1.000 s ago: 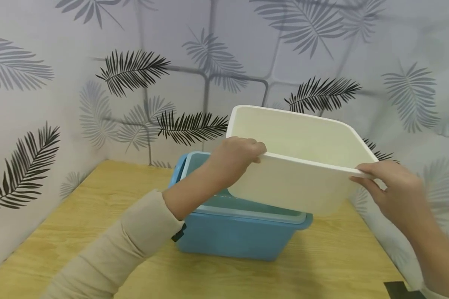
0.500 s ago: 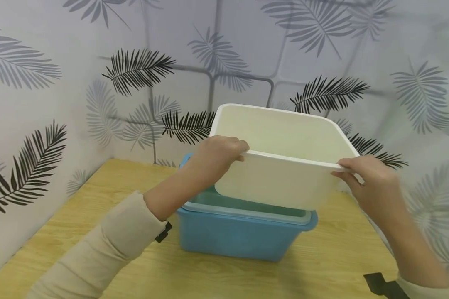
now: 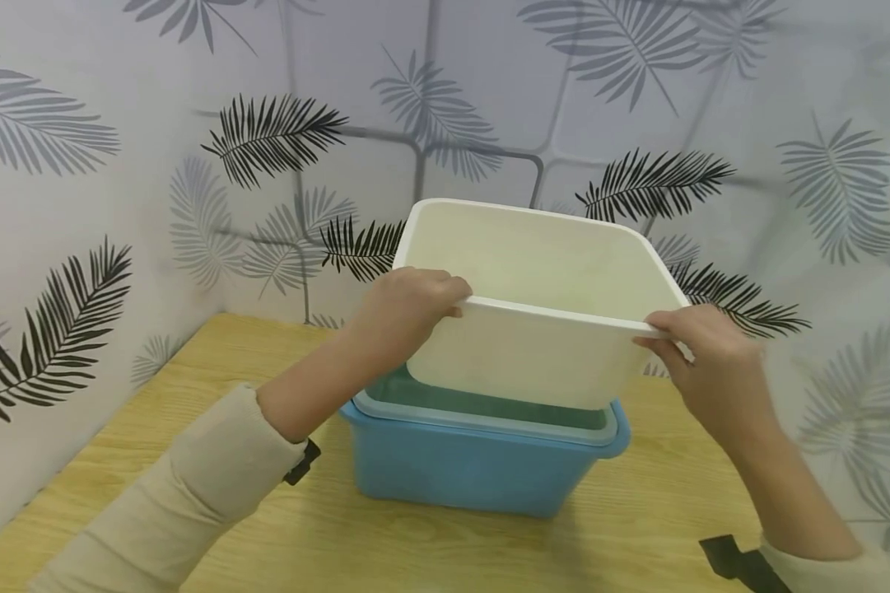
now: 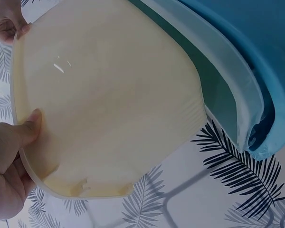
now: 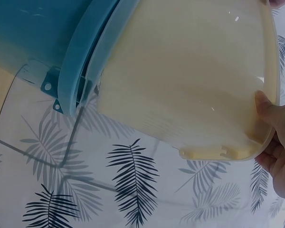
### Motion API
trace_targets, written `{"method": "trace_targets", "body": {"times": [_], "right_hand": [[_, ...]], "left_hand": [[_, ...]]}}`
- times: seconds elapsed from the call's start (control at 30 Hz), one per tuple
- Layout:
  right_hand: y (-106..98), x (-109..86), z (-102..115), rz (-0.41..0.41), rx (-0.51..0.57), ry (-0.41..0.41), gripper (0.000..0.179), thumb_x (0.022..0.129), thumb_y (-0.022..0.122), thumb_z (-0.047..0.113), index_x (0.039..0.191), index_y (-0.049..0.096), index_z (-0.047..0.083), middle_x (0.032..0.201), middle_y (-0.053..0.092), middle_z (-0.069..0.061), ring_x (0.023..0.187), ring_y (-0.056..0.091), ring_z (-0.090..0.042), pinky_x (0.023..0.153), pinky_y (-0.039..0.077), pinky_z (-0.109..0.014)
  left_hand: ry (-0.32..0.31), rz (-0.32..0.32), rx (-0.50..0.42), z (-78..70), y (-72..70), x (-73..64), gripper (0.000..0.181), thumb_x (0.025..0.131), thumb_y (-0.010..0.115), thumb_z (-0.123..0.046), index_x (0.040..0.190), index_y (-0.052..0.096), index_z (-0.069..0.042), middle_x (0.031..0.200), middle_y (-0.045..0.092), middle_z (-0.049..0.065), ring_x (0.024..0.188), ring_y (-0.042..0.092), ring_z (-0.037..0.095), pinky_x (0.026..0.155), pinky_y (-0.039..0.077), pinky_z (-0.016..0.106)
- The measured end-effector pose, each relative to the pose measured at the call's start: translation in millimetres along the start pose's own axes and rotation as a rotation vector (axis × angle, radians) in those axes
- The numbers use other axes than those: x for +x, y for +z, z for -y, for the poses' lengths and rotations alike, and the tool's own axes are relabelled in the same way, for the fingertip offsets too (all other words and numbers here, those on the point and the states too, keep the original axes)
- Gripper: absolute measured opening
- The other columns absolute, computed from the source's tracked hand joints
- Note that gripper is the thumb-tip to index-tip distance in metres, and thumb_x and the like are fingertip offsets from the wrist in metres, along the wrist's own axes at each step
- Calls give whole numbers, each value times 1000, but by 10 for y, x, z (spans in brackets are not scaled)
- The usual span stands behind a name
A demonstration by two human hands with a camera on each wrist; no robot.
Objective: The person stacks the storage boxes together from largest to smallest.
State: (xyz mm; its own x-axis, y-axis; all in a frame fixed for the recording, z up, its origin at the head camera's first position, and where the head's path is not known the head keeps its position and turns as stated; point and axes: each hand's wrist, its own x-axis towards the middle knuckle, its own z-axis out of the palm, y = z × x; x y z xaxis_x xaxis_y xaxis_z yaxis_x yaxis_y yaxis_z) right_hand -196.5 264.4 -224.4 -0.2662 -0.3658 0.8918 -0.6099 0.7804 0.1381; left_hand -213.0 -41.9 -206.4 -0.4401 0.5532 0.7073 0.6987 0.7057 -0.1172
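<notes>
A cream-white plastic bin (image 3: 526, 350) is held tilted above a nested pair of bins, its inside facing up. My left hand (image 3: 407, 309) grips the near rim towards its left end, the thumb pressed on the outer wall in the left wrist view. At the right corner my right hand (image 3: 711, 354) pinches the same rim between thumb and fingers. Below, a pale green bin (image 3: 482, 416) sits inside a blue bin (image 3: 459, 469). The cream bin's base overlaps the green bin's opening in the head view; whether they touch I cannot tell.
The blue bin stands on a wood-grain table (image 3: 659, 494). Behind and at both sides rises a wall (image 3: 482, 99) with a leaf pattern. Dark straps show at both wrists.
Both hands have carried the cream-white bin leftwards, so it now sits more squarely over the green one. The grip on its rim looks the same. The view has shifted slightly.
</notes>
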Motion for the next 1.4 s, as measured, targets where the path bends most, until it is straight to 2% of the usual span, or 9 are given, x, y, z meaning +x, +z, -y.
{"method": "trace_targets", "body": {"times": [0.3, 0.43, 0.53, 0.77, 1.1, 1.4], "right_hand": [[93, -30, 58, 4, 43, -27, 52, 87, 45, 43, 82, 67, -5, 73, 66, -16, 69, 59, -31, 64, 44, -35], [109, -48, 85, 34, 33, -34, 52, 90, 45, 42, 81, 66, -5, 72, 66, -16, 67, 59, -29, 64, 44, -33], [127, -75, 102, 43, 28, -41, 52, 92, 46, 42, 81, 65, -5, 71, 65, -16, 67, 59, -29, 64, 44, -32], [228, -172, 134, -16, 59, -23, 46, 91, 49, 39, 80, 65, -3, 69, 65, -14, 67, 57, -29, 65, 43, -34], [345, -327, 175, 24, 31, -16, 47, 92, 45, 39, 81, 64, -3, 71, 64, -14, 68, 58, -29, 66, 45, -35], [459, -451, 221, 3, 28, -9, 44, 93, 47, 37, 79, 63, -1, 70, 64, -11, 66, 58, -27, 60, 46, -36]], "left_hand": [[15, 7, -5, 36, -21, -113, 15, 79, 68, -13, 91, 66, -5, 77, 69, 5, 66, 65, 19, 60, 53, 26], [37, -6, 14, 44, -4, -153, 15, 78, 68, -13, 90, 65, -4, 77, 70, 5, 65, 65, 19, 57, 53, 25], [54, -21, 27, 56, 25, -184, 14, 78, 69, -13, 89, 66, -4, 76, 70, 5, 64, 66, 18, 55, 52, 25], [72, -22, 33, 66, 91, -258, 12, 78, 68, -12, 87, 65, -6, 73, 69, 4, 60, 63, 17, 55, 52, 25], [80, -16, 13, 91, 232, -411, 10, 76, 70, -9, 83, 64, -5, 70, 65, 3, 58, 59, 15, 55, 50, 24], [60, -37, 64, 92, 335, -543, 12, 74, 71, -11, 84, 65, -7, 71, 67, 1, 60, 61, 15, 56, 51, 24]]}}
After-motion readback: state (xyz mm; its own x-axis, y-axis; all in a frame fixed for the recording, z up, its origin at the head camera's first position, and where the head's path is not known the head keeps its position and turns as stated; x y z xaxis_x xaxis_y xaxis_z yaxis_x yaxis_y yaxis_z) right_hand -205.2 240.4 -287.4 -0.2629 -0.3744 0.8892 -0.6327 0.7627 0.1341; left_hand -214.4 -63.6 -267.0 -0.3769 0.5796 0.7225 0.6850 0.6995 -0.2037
